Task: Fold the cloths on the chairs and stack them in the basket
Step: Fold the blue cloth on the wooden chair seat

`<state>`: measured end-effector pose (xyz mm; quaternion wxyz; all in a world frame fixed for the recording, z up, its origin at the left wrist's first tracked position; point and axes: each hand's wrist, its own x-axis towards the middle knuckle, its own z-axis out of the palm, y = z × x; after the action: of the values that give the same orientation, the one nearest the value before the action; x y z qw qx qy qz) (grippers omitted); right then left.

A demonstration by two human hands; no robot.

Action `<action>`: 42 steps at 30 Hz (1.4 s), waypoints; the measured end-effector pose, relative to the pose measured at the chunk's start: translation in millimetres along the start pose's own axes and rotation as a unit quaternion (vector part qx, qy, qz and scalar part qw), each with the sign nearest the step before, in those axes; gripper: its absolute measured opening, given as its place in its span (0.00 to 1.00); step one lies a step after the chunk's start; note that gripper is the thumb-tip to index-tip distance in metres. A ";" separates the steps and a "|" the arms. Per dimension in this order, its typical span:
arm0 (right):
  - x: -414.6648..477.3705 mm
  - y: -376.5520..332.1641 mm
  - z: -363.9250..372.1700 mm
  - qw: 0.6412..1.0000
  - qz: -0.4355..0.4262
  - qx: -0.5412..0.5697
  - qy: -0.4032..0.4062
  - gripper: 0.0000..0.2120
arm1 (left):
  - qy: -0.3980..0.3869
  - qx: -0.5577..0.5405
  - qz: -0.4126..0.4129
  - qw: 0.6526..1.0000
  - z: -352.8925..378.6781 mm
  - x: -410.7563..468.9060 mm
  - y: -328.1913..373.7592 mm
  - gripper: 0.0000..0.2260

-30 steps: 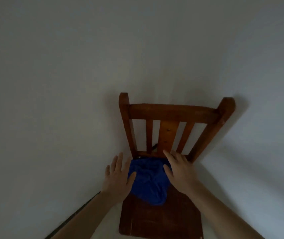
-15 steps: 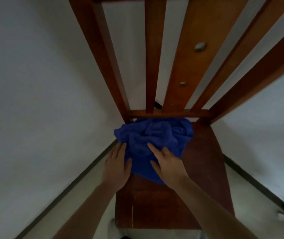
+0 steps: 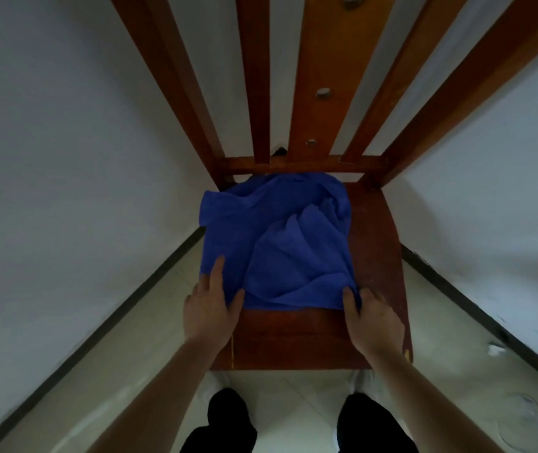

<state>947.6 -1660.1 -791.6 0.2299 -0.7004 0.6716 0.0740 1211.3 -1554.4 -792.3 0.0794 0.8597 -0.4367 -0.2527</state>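
- The blue cloth [image 3: 280, 243] is lying rumpled on the seat of the wooden chair [image 3: 310, 338]. It is covering the back and left of the seat, and its far edge is reaching the foot of the chair's back.
- Its left side is running just past the seat's left edge, while a strip of bare wood is showing along the right side and across the front.
- Your left hand [image 3: 210, 308] is resting on the cloth's near left corner, forefinger lying straight along the left edge and thumb spread out flat on the near edge, both on top of the fabric.
- Your right hand [image 3: 372, 317] is pinching the near right corner, with the fabric bunching up between the thumb and the curled fingers.
- The two hands are sitting well apart, and the near edge of the cloth is stretching between them.
- The chair's upright slats [image 3: 326, 76] are rising straight ahead of you.
- Your legs [image 3: 225, 420] in dark trousers are standing just in front of the seat on a pale floor [image 3: 294, 403].
- White walls [image 3: 65, 158] are closing in on both sides, with dark skirting along their base.
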 end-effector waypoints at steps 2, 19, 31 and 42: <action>-1.9 6.1 -0.3 1.000 0.020 0.011 0.004 0.24 | 0.006 0.039 0.022 0.999 4.0 1.2 0.5 0.19; -23.6 12.5 -23.2 0.980 -0.100 0.117 0.130 0.13 | -0.020 -0.076 0.086 0.993 14.7 -20.8 55.6 0.12; 8.2 -16.1 -68.1 0.961 -0.157 0.208 0.092 0.12 | 0.135 -0.105 0.119 0.978 -64.7 -11.6 63.5 0.28; 15.6 11.5 -69.6 0.939 -0.044 0.280 0.195 0.12 | 0.027 0.033 0.031 0.999 -46.7 -18.3 43.5 0.10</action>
<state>923.4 -1703.5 -739.2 0.2840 -0.6372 0.6658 -0.2647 1194.9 -1570.2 -729.9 0.0699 0.8545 -0.4688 -0.2126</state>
